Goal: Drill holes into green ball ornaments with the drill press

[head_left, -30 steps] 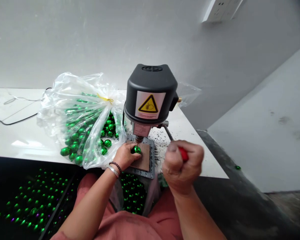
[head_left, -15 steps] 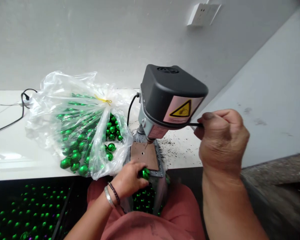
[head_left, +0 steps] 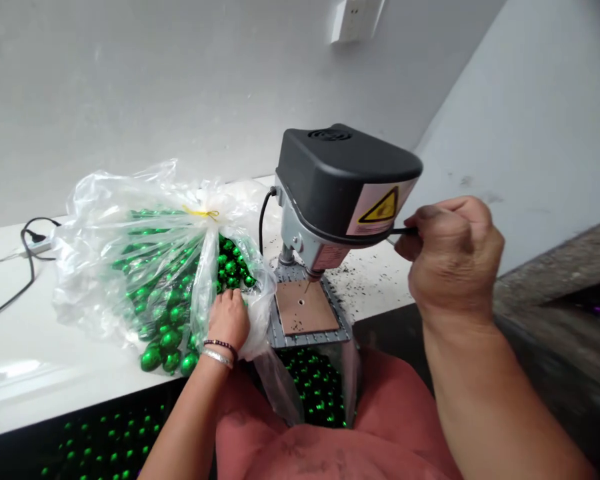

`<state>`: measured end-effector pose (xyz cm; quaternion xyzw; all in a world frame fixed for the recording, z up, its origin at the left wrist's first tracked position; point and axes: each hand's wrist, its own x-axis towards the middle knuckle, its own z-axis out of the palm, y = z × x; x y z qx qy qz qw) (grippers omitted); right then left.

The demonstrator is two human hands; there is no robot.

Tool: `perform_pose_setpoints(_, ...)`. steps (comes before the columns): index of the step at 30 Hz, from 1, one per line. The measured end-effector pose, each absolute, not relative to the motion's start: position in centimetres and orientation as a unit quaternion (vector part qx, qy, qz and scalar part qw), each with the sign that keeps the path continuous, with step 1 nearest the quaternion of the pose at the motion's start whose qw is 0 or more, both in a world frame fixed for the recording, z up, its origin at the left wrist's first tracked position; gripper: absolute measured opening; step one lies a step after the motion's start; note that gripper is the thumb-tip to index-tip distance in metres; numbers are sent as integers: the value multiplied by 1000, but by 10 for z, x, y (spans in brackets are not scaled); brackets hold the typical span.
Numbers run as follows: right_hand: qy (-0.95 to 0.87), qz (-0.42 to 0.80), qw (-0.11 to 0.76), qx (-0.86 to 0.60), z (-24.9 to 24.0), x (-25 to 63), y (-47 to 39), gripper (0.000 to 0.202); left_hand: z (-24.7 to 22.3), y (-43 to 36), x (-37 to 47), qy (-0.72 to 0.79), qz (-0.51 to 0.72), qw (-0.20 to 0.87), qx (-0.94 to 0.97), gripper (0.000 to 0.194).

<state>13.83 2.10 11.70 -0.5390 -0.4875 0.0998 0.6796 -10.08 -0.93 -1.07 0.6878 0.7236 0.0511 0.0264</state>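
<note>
My right hand point(head_left: 453, 260) is closed around the black feed lever point(head_left: 405, 231) of a small bench drill press point(head_left: 347, 180). Its thin bit point(head_left: 307, 287) points down at a brown board point(head_left: 307, 317) with a small hole, lying on the grey slotted base point(head_left: 280, 335). My left hand point(head_left: 229, 320), with two bracelets at the wrist, reaches into the mouth of a clear plastic bag point(head_left: 97, 280). Its fingers bend down beside shiny green balls point(head_left: 230, 267); the fingertips are hidden, so any grip cannot be made out.
An open bag of green balls point(head_left: 317, 390) hangs between my knees below the base. More green balls point(head_left: 115, 433) lie in a dark container at lower left. Dark shavings point(head_left: 350, 273) litter the white table point(head_left: 20, 360). A black cable point(head_left: 30, 267) runs along the left.
My left hand has moved from the base's front edge, where it held a green ball, up and left into the bag's mouth. That ball is no longer visible in it. My right hand still grips the lever.
</note>
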Motion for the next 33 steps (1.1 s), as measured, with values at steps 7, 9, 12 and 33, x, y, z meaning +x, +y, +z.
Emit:
perform_pose_setpoints(7,-484,97,700,-516,113,135,24,17,-22,-33,-78,712,-3,9,702,49)
perform_pose_setpoints(9,-486,100,701,-513,112,135,24,17,-26,-30,-81,713,50,36,698,50)
perform_pose_setpoints(12,-495,98,697,-510,110,137,23,19,-24,-21,-91,717,234,93,650,46)
perform_pose_setpoints(33,-554,99,647,-514,104,148,11,22,9,-50,-22,518,527,620,265,46)
